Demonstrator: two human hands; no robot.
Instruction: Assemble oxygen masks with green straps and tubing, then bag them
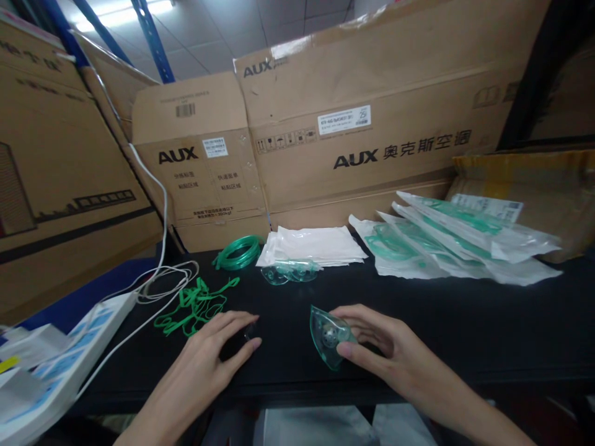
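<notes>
My right hand [385,347] grips a clear green face mask [328,337] near the front edge of the black table [465,322], thumb and fingers curled round its right side. My left hand [218,350] rests on the table to the left of the mask, fingers curved over a small dark part [251,331] that I cannot make out. Loose green elastic straps [195,303] lie just beyond my left hand. More clear green masks [290,271] sit further back in the middle.
A coil of green tubing [239,253] and a stack of empty clear bags [311,246] lie at the back. Sealed mask packages [455,241] fan out at the right. Cardboard boxes [353,124] wall the back. A white power strip [69,365] and cables sit at left.
</notes>
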